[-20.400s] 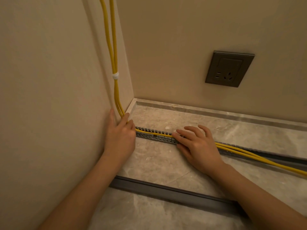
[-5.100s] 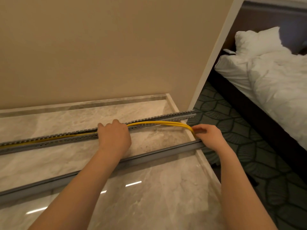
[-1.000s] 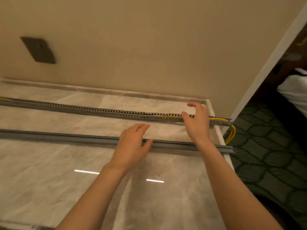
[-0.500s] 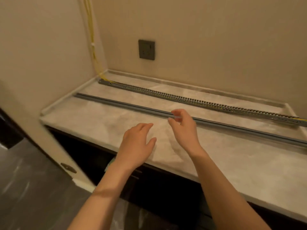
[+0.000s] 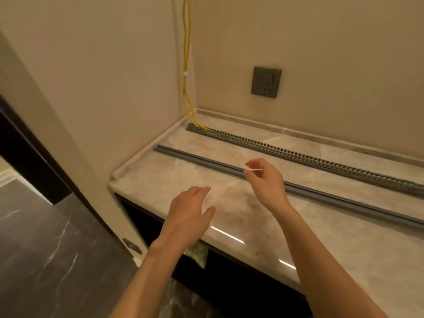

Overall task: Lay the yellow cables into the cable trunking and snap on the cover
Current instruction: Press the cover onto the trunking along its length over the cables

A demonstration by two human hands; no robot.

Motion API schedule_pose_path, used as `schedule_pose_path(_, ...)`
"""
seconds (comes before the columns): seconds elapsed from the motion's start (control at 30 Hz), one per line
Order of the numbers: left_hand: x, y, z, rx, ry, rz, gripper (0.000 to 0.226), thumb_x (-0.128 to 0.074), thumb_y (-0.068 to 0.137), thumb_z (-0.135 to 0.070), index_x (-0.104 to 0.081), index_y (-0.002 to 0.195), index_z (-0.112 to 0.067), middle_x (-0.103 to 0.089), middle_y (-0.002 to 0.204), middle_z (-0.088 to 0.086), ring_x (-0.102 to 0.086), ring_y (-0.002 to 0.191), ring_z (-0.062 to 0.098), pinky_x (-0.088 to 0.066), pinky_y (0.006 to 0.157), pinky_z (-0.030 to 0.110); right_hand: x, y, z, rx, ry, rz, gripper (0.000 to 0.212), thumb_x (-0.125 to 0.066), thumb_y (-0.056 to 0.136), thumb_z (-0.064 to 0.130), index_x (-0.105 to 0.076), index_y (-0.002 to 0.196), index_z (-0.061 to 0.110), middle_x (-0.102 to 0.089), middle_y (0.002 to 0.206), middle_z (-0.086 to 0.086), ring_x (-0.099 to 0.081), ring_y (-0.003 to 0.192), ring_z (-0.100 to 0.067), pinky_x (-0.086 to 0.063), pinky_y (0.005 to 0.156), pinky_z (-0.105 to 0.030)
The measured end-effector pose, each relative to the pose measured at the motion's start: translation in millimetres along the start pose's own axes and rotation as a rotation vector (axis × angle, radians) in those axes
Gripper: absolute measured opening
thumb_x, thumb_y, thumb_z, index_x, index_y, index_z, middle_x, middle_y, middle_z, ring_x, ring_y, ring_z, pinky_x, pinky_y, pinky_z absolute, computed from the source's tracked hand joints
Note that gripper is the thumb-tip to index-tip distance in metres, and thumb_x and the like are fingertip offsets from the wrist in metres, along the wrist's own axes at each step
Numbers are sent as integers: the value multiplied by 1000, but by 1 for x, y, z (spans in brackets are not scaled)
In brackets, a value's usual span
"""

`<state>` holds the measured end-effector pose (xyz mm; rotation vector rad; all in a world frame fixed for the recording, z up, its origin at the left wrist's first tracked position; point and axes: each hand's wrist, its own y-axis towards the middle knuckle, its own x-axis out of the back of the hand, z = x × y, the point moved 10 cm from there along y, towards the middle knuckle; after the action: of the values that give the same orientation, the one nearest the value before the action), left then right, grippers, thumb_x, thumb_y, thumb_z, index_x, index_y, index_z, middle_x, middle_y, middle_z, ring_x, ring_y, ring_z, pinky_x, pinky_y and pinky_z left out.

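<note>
The left hand (image 5: pixel 188 210) hovers over the counter (image 5: pixel 156 173), the right hand (image 5: pixel 263 180) above the cover (image 5: pixel 202 160) beside the trunking (image 5: pixel 298 155).

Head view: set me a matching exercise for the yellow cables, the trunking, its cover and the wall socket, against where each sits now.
Things:
1. yellow cables
2. slotted trunking
3. cover
4. wall socket

Places:
A. on the back wall, above the countertop
B. loose on the countertop, nearer its front edge
C. down the wall corner and into a channel's left end
D. along the countertop, nearer the back wall, yellow showing through its slots

Pairs: 1-C, 2-D, 3-B, 4-A.
</note>
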<state>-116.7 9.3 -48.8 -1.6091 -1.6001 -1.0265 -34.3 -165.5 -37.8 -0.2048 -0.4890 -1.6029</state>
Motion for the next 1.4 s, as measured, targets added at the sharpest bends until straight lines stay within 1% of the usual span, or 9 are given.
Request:
schedule_pose_path(0.13, 19, 67, 31, -10, 39, -12, 53, -48, 94, -36, -34, 142, -22, -40, 144, -4, -37, 129, 14, -28, 109, 28, -41, 61, -7, 2, -80, 36, 23, -58, 87, 19, -60, 110, 17, -61, 114, -1, -56, 103, -17, -44, 83, -27)
schedule_pose_path(0.3, 32, 132, 61, -11, 106, -14, 55, -50, 93, -35, -34, 142, -19, -40, 145, -1, -35, 131, 17, -27, 107, 29, -75, 130, -8, 45, -322, 94, 33, -59, 86, 19, -57, 119, 15, -56, 126, -5, -48, 119, -21, -36, 98, -32)
schedule_pose_path(0.47, 29, 186, 93, 18, 120, 6, 57, -53, 91, -34, -35, 142, -15, -37, 146, 4, -31, 134, 21, -25, 111, 32, -118, 169, -17, 63, -482, 173, 48, -60, 82, 18, -50, 129, 12, -50, 131, -12, -41, 124, -27, -31, 105, -36)
schedule_pose_path(0.63, 37, 246, 122, 36, 137, -86, 60, -53, 90, -33, -33, 142, -13, -28, 151, 7, -19, 140, 24, -15, 116, 34, -152, 206, -22, 77, -651, 153, 58, -60, 81, 25, -42, 136, 15, -45, 133, -11, -34, 125, -29, -25, 108, -38)
schedule_pose_path(0.8, 47, 296, 108, -229, 263, -144, 61, -51, 89, -25, -29, 143, -6, -24, 154, 7, -6, 144, 24, -6, 118, 36, -177, 225, -22, 43, -723, 129, 61, -59, 81, 31, -38, 137, 19, -38, 140, -11, -28, 132, -28, -19, 111, -39)
schedule_pose_path(0.93, 42, 340, 96, -393, 343, -100, 58, -44, 88, -17, -28, 144, -8, -17, 156, 3, 4, 145, 21, 5, 116, 36, -199, 237, -8, 89, -623, 106, 61, -62, 79, 25, -41, 135, 15, -40, 138, -13, -30, 130, -29, -20, 110, -36)
schedule_pose_path(1.07, 20, 356, 106, -367, 400, -21, 55, -45, 88, -24, -35, 140, -11, -25, 154, 1, 2, 145, 17, 2, 115, 46, -213, 240, -18, 55, -747, 132, 66, -52, 85, 40, -29, 143, 19, -36, 145, -6, -29, 134, -24, -17, 112, -36)
schedule_pose_path(1.23, 16, 352, 119, -325, 417, -77, 49, -50, 86, -31, -46, 132, -17, -39, 146, -4, -7, 144, 11, -8, 112, 52, -206, 239, -28, 50, -914, 47, 71, -36, 90, 55, -17, 148, 18, -39, 146, -2, -35, 130, -23, -21, 111, -35)
schedule_pose_path(1.4, 24, 347, 135, -316, 387, -145, 49, -54, 85, -29, -48, 132, -14, -43, 145, -1, -14, 144, 15, -14, 113, 46, -208, 236, -31, 75, -927, 39, 72, -28, 91, 57, -7, 149, 20, -41, 143, -2, -37, 127, -23, -24, 108, -35)
